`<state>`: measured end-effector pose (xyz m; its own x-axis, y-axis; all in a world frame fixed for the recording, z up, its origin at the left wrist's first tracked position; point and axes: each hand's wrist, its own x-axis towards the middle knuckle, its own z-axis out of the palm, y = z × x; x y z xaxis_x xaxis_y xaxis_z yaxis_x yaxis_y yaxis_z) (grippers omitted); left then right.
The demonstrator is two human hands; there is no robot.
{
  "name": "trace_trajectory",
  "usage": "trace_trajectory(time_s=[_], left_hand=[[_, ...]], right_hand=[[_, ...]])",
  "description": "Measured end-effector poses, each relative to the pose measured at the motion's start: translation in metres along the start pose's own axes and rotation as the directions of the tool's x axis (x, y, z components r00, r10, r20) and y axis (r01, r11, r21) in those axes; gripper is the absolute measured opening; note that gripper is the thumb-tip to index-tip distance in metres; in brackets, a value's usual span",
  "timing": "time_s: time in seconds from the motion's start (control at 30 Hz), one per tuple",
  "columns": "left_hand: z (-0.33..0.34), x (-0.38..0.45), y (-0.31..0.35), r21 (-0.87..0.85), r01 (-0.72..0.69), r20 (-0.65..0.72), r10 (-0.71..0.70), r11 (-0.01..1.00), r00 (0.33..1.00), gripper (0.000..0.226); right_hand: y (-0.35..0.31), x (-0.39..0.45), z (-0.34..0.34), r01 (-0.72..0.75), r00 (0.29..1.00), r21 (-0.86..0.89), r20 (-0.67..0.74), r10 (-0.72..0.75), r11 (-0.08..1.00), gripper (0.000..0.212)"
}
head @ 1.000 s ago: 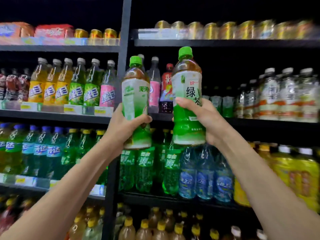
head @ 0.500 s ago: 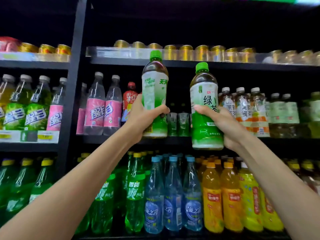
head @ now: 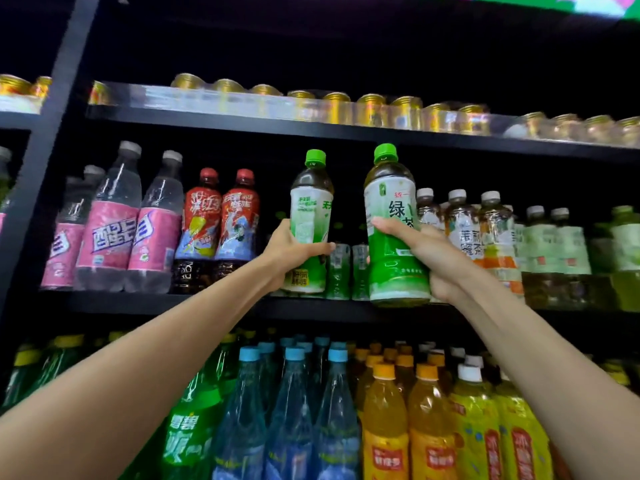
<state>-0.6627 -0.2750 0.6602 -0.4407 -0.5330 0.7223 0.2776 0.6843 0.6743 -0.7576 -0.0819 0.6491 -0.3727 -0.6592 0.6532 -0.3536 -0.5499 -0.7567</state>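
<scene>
We list: left tea bottle (head: 310, 216), green cap, white-and-green label, dark brown liquid; right tea bottle (head: 394, 244), green cap, white label shading to bright green; soda bottles (head: 110, 244), pink labels, grey caps; cans (head: 370, 110), gold; water bottles (head: 291, 427), blue; shelf (head: 207, 303), black.

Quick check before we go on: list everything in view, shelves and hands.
left green-cap bottle: one, white-green label, upright at the middle shelf
right green-cap bottle: one, green label, upright, right of the first
gold cans: long row, top shelf
pink-label bottles: several, middle shelf, left
red-cap bottles: two, red-blue labels, right of the pink ones
white-cap tea bottles: several, middle shelf, right
green soda bottles: several, lower shelf, left
blue-cap bottles: several, clear blue, lower shelf, centre
orange-cap bottles: several, orange, lower shelf, right of the blue
shelves: black
left hand: grips the left green-cap bottle
right hand: grips the right green-cap bottle
</scene>
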Motion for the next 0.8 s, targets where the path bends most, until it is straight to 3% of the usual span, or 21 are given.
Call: trace_trajectory(time_s=[0.23,0.3,0.4,0.5,0.6,0.73,0.8], left_hand=[[0.011,0.039,-0.036,0.072,0.115,0.066,-0.12,0.991,0.991,0.097],[0.017,0.05,-0.045,0.174,0.112,0.02,-0.117,0.978,0.993,0.101],[0.025,0.063,-0.05,0.359,0.138,0.019,-0.156,0.923,0.988,0.135],[0.027,0.071,-0.053,0.508,0.266,0.04,-0.331,0.819,0.943,0.13],[0.018,0.082,-0.059,0.393,0.344,0.23,-0.453,0.853,0.861,0.15],[-0.002,0.089,-0.07,0.282,0.363,0.348,-0.447,0.888,0.824,0.089],[-0.006,0.089,-0.072,0.278,0.379,0.321,-0.457,0.883,0.829,0.099]], right_hand=[[0.016,0.039,-0.013,-0.019,1.0,0.019,0.017,0.019,1.0,0.039],[0.02,0.048,-0.013,-0.016,1.0,0.023,0.021,0.015,1.0,0.038],[0.026,0.059,-0.013,-0.026,0.999,0.024,0.031,0.026,0.999,0.04],[0.03,0.068,-0.015,-0.033,0.999,0.016,0.035,0.033,0.999,0.043],[0.032,0.075,-0.019,-0.046,0.997,0.009,0.058,0.046,0.999,0.042],[0.033,0.084,-0.023,-0.064,0.994,0.0,0.088,0.064,0.998,0.034],[0.033,0.089,-0.023,-0.065,0.994,-0.019,0.087,0.066,0.998,0.031]])
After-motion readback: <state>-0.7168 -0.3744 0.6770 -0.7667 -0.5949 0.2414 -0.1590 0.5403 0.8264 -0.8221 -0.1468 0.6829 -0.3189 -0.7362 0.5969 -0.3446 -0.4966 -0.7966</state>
